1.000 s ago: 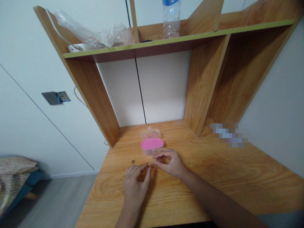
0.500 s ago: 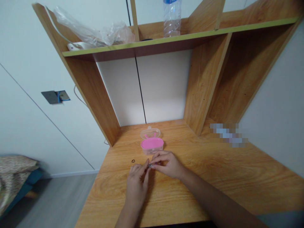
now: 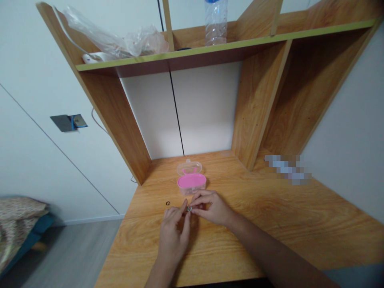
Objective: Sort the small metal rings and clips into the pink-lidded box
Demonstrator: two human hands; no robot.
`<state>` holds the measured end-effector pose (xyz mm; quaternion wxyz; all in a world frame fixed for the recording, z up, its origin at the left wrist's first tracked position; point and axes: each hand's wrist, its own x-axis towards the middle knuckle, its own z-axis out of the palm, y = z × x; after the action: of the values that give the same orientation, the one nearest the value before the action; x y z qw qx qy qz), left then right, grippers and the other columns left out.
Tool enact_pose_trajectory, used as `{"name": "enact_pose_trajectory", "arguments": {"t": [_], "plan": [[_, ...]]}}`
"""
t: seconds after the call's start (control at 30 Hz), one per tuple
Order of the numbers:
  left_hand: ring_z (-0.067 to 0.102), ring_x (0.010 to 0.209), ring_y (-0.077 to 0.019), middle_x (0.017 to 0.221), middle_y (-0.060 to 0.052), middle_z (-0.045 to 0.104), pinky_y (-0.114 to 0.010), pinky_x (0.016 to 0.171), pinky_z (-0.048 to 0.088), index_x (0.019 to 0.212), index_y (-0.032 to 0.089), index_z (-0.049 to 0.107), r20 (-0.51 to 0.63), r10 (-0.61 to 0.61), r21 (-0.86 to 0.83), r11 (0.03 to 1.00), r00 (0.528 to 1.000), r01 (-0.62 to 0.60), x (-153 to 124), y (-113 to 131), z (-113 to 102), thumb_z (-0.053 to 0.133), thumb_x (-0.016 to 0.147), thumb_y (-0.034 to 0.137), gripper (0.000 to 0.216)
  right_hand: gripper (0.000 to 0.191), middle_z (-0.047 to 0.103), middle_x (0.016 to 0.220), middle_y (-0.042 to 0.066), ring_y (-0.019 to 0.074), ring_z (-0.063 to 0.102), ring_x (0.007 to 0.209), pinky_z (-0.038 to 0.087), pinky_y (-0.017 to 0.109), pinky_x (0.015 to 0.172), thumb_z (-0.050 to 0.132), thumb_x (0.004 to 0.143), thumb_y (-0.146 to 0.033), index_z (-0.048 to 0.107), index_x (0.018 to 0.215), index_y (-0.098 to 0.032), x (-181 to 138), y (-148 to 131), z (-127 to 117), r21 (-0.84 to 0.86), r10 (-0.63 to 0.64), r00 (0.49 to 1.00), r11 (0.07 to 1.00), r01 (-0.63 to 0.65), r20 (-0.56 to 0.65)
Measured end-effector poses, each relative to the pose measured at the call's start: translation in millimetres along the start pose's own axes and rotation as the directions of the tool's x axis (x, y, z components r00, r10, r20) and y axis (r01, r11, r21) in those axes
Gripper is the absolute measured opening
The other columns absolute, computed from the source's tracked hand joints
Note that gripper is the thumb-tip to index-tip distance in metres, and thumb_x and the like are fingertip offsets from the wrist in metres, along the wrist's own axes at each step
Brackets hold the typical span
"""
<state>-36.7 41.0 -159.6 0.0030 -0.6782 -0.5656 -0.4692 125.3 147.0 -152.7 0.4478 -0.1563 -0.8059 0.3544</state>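
Observation:
My left hand [image 3: 174, 234] and my right hand [image 3: 209, 207] meet fingertip to fingertip just above the wooden desk [image 3: 270, 224]. Both pinch a tiny ring-shaped object [image 3: 189, 209] between them. A small clear box with a pink inside [image 3: 192, 182] stands open just behind my right hand, its clear lid [image 3: 189, 167] tipped back. A small dark ring [image 3: 168, 203] lies on the desk to the left of my hands.
An upper shelf [image 3: 210, 50] carries a crumpled clear plastic bag [image 3: 120, 38] and an empty clear bottle [image 3: 216, 22]. Wooden side panels flank the desk recess. A blurred patch [image 3: 286, 169] sits at the right. The desk's left edge drops to grey floor [image 3: 69, 256].
My hands have come together: the right hand slid left and down to meet the left fingertips, and both now pinch the small ring. The box and dark ring stay put.

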Motion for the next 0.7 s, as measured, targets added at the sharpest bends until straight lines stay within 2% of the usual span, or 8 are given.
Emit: {"name": "enact_pose_trajectory", "arguments": {"t": [0.17,0.37,0.7], "plan": [[0.066,0.076,-0.0207,0.081,-0.007,0.071,-0.033,0.071,0.055,0.127,0.019,0.068,0.015,-0.009,0.013,1.0,1.0,0.009,-0.5,-3.8,0.5,0.055,0.096,0.023,0.033,0.008,0.072,0.08,0.005,0.0166,0.065,0.073,0.054,0.027,0.063,0.077,0.081,-0.024,0.08,0.089,-0.022,-0.4,-0.8,0.7,-0.017,-0.015,1.0,1.0,0.015,0.005],[0.065,0.076,-0.0209,0.082,-0.008,0.07,-0.034,0.07,0.054,0.125,0.017,0.069,0.023,-0.066,0.038,0.997,0.998,0.065,-0.1,-5.2,1.9,0.054,0.096,0.025,0.033,0.015,0.073,0.083,0.005,0.0153,0.065,0.068,0.053,0.026,0.061,0.076,0.083,-0.024,0.079,0.097,-0.022,-1.5,0.2,0.0,-0.089,-0.063,0.997,0.994,0.066,0.033],[0.065,0.076,-0.0206,0.082,-0.007,0.069,-0.032,0.07,0.053,0.125,0.017,0.068,0.046,-0.101,0.022,0.995,0.994,0.1,-2.2,-4.3,1.8,0.052,0.097,0.025,0.033,0.014,0.076,0.09,0.004,0.0167,0.07,0.076,0.056,0.029,0.071,0.07,0.089,-0.022,0.079,0.1,-0.026,-0.6,0.7,-3.9,-0.168,-0.157,0.981,0.97,0.175,0.115]]}}
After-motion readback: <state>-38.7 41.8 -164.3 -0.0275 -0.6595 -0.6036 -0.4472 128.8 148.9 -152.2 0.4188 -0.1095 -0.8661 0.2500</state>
